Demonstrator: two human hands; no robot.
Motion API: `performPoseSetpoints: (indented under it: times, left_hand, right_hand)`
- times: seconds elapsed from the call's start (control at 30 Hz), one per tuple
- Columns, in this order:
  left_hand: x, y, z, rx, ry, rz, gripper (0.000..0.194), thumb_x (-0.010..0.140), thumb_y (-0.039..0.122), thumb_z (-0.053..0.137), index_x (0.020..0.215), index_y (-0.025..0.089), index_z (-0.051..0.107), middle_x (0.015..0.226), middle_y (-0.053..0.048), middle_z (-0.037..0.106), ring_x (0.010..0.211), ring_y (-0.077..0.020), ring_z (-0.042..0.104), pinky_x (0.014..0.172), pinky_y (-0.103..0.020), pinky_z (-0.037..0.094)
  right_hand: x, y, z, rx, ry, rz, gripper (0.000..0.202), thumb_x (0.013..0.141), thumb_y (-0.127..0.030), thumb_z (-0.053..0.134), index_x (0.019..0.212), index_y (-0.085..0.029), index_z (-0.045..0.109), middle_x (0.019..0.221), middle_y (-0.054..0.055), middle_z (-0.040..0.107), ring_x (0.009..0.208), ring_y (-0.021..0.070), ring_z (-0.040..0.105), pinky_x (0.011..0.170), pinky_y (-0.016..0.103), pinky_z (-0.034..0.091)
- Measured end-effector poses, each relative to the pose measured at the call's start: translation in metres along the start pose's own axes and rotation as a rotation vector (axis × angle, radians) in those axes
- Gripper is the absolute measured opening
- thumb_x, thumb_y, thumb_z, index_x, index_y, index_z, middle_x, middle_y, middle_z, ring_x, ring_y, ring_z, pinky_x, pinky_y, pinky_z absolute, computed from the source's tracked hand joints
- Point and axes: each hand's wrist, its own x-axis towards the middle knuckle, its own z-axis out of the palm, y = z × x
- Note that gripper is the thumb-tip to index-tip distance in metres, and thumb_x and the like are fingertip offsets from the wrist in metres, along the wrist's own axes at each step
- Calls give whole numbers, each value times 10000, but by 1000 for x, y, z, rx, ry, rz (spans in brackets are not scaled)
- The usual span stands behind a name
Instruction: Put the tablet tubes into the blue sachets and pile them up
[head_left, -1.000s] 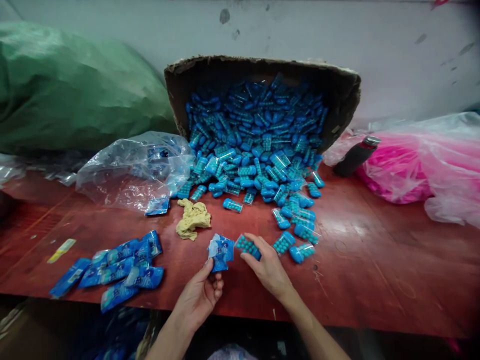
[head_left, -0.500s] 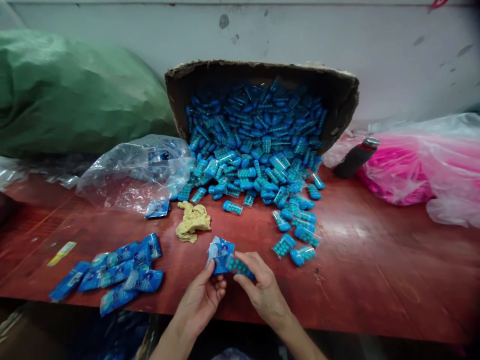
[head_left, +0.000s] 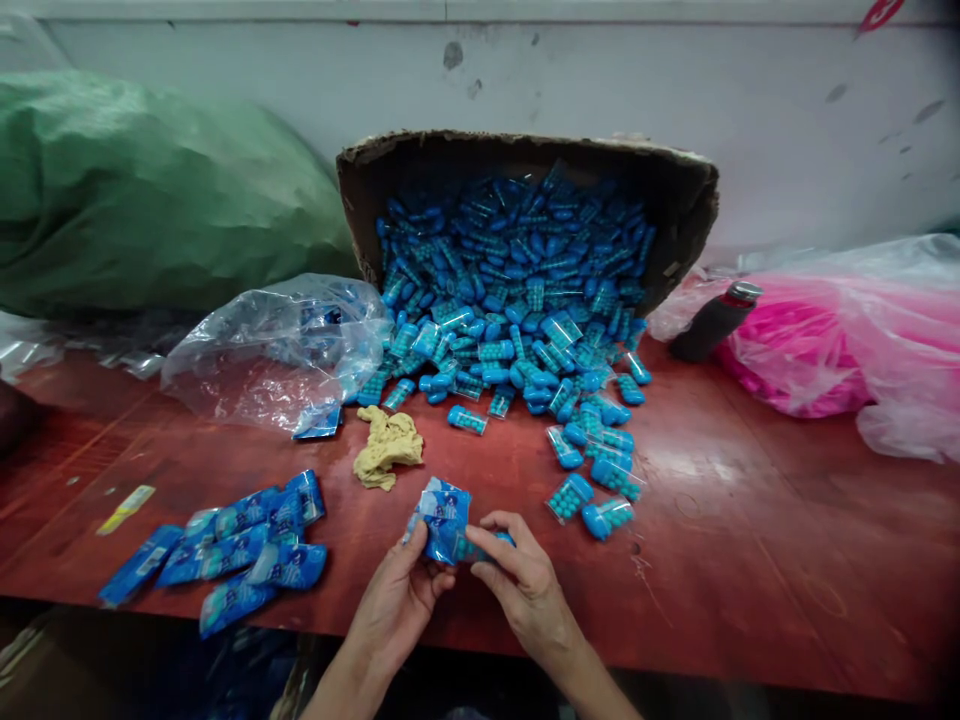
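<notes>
My left hand (head_left: 405, 590) pinches a blue printed packet (head_left: 445, 520) near the table's front edge. From the right, my right hand (head_left: 521, 580) grips a small clear container of teal beads (head_left: 469, 547), partly inside or behind the packet's right side; the fingers hide much of it. Beyond my hands lies a lump of yellow putty (head_left: 388, 447). A group of blue packets (head_left: 240, 545) rests to the left. Loose bead containers (head_left: 570, 495) lie to the right, spreading from a large heap (head_left: 517, 300).
An open cardboard box (head_left: 686, 215) on its side holds the heap. A clear plastic bag (head_left: 262, 345), a green sack (head_left: 165, 200) and a yellow strip (head_left: 125, 509) are at left. A dark bottle (head_left: 716, 322) stands tilted beside a pink-filled bag (head_left: 802, 350) at right.
The bead container in my right hand has moved left into or behind the packet, and less of it shows. My right fingers have come closer to the packet. The view has shifted slightly.
</notes>
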Motion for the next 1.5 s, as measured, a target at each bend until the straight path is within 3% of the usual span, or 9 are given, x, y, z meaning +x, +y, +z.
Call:
performPoseSetpoints:
  times: [0.33, 0.43, 0.57, 0.8, 0.9, 1.1, 1.27, 1.37, 1.5]
  left_hand:
    - [-2, 1, 0, 181, -29, 183, 218, 620, 301, 709, 724, 127, 629, 638, -22, 674, 595, -158, 620, 529, -255, 509]
    - [-2, -1, 5, 257, 8, 239, 241, 597, 303, 722, 732, 122, 638, 628, -27, 676, 626, -176, 627, 582, -273, 502]
    - [-2, -5, 12, 210, -22, 157, 266, 587, 303, 727, 766, 126, 638, 664, -44, 688, 666, -194, 636, 591, -280, 496]
    - [4, -4, 2, 170, -94, 12, 172, 675, 275, 671, 785, 152, 623, 691, -23, 692, 617, -150, 630, 602, -269, 503]
    - [3, 0, -1, 192, -114, -77, 151, 705, 258, 644, 809, 152, 622, 723, -35, 700, 647, -169, 645, 605, -293, 510]
    - [-4, 6, 6, 152, -267, -225, 196, 768, 201, 566, 947, 145, 625, 804, -59, 711, 791, -195, 656, 728, -318, 494]
    - [-2, 4, 6, 124, -433, -292, 207, 767, 170, 555, 948, 126, 644, 780, -81, 713, 816, -205, 655, 769, -315, 477]
    - [-2, -1, 6, 102, -445, -292, 186, 751, 171, 579, 913, 132, 661, 782, -71, 713, 788, -181, 656, 736, -272, 481]
    - [-8, -9, 6, 97, -386, -274, 137, 732, 208, 614, 836, 146, 678, 740, -48, 709, 738, -151, 650, 689, -234, 484]
  right_hand:
    - [1, -8, -3, 112, -79, 100, 382, 814, -159, 517, 1174, -288, 519, 996, 25, 548, 902, 153, 554, 812, 257, 453]
    - [-1, -7, 1, 93, -16, 210, 426, 772, -158, 560, 1176, -265, 477, 1014, 20, 576, 917, 165, 561, 821, 264, 451]
    - [-3, -8, 10, 78, 69, 319, 310, 748, -171, 567, 1047, -217, 498, 955, 23, 587, 851, 168, 572, 779, 266, 457]
    - [-1, -15, -6, 545, -197, 380, 398, 805, -189, 501, 1196, -256, 471, 1092, 36, 543, 922, 172, 529, 780, 293, 442]
    - [-1, -4, -10, 728, -196, 445, 446, 758, -198, 571, 1192, -257, 485, 1026, 25, 552, 845, 157, 536, 716, 278, 448]
    - [0, 5, -5, 708, -150, 408, 750, 597, -123, 720, 1251, -339, 423, 1231, 8, 440, 1064, 197, 451, 861, 310, 402]
    - [1, 0, -7, 921, -291, 457, 806, 591, -136, 725, 1278, -373, 377, 1179, -5, 474, 819, 129, 537, 655, 225, 449]
    - [2, -1, -10, 910, -287, 452, 744, 604, -127, 710, 1251, -360, 425, 1122, -15, 511, 819, 125, 539, 665, 220, 444]
    - [2, -3, -12, 858, -271, 426, 733, 619, -82, 681, 1248, -362, 430, 1159, -16, 514, 1017, 165, 503, 822, 272, 422]
